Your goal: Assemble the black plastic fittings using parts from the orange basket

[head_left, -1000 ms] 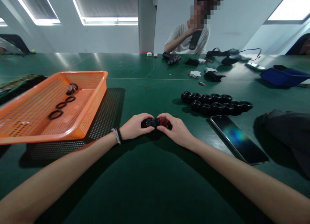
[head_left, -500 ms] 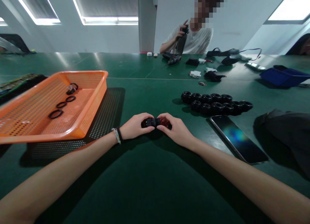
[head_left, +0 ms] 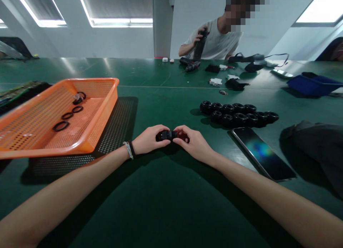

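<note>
Between my two hands lies a small black cylindrical part [head_left: 166, 135], held sideways above the green table [head_left: 171, 191]. My left hand [head_left: 150, 139] grips its left end between thumb and fingers. The thumb and fingertips of my right hand [head_left: 193, 142] pinch its right end, where a ring-like edge shows. My fingers hide both ends of the part, so I cannot tell whether it is one piece or two. To the right stand two rows of shiny black round parts [head_left: 239, 118] with holes in their tops.
At left is an orange basket [head_left: 107, 105] with several black rings [head_left: 61, 125]. A phone [head_left: 262, 153] and dark cloth [head_left: 316, 144] lie at right. Across the table, a person [head_left: 214, 37] holds a dark cylinder, near a power drill [head_left: 190, 64] and a blue bin [head_left: 313, 85].
My hands stay nearly in place, with the black part turned or shifted slightly between them. The person opposite has leaned to the right and lowered the dark cylinder slightly.
</note>
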`<control>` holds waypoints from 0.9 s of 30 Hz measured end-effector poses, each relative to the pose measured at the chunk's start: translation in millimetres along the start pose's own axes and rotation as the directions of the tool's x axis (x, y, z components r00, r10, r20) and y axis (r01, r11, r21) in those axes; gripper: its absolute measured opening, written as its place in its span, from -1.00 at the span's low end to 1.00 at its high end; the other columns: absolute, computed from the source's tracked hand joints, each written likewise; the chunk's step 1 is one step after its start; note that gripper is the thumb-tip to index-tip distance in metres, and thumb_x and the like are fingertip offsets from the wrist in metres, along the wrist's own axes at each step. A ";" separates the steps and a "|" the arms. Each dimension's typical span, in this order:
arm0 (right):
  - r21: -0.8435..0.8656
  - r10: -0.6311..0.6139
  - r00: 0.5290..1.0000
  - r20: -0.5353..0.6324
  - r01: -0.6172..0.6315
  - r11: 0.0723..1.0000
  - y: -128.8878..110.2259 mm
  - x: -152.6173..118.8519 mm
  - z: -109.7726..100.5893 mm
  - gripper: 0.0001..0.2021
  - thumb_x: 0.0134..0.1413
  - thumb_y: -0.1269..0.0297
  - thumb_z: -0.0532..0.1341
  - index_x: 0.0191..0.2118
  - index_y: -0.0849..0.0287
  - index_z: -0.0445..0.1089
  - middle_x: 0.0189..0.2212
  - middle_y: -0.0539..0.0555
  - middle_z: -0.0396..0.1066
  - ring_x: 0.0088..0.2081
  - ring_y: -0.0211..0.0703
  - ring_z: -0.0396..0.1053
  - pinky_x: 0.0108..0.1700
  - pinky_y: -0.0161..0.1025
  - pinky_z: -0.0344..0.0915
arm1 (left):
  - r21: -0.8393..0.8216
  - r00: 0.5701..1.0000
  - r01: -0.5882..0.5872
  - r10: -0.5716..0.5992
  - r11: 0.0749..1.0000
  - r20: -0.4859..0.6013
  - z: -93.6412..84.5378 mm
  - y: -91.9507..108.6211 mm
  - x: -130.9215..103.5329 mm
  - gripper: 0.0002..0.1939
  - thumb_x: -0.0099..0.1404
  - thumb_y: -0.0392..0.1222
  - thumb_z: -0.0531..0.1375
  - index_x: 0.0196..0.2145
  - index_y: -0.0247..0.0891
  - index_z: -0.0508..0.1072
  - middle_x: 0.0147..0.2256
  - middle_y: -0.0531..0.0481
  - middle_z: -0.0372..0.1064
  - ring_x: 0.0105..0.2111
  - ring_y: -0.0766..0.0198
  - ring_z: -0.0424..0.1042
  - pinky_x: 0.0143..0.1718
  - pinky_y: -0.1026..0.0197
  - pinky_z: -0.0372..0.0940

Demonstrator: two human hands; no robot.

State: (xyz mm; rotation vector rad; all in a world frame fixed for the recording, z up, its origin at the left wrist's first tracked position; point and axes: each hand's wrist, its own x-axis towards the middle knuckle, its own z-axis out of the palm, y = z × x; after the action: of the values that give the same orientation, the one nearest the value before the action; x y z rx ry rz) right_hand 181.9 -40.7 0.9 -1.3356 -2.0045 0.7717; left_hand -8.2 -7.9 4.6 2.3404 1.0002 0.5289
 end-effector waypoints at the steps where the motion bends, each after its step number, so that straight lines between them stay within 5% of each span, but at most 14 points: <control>1: 0.000 0.004 1.000 0.001 -0.004 1.000 -0.2 0.0 0.0 -0.86 0.03 0.32 0.18 -0.24 0.16 0.29 -0.45 -0.03 0.37 -0.46 -0.27 0.27 -0.41 -0.29 0.17 | 0.000 1.000 0.001 -0.001 1.000 -0.001 0.0 -0.2 0.1 -0.71 0.17 -0.15 0.17 -0.16 -0.31 0.36 -0.21 -0.08 0.40 -0.23 0.20 0.38 -0.18 0.17 0.27; 27: -0.039 0.042 0.999 0.021 -0.041 0.998 -0.6 0.4 0.3 -0.88 0.05 0.29 0.15 -0.27 0.19 0.30 -0.51 -0.04 0.31 -0.49 -0.28 0.22 -0.43 -0.30 0.12 | 0.000 1.000 -0.019 0.019 1.000 -0.001 0.3 -0.6 -0.3 -0.70 0.17 -0.12 0.17 -0.16 -0.32 0.36 -0.22 -0.08 0.39 -0.24 0.19 0.37 -0.17 0.16 0.27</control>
State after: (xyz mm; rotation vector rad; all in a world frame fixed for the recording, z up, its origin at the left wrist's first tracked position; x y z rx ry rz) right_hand 181.3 -40.6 1.2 -1.3999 -2.0242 0.7737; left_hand -8.6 -7.9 4.0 2.3521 0.9797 0.5378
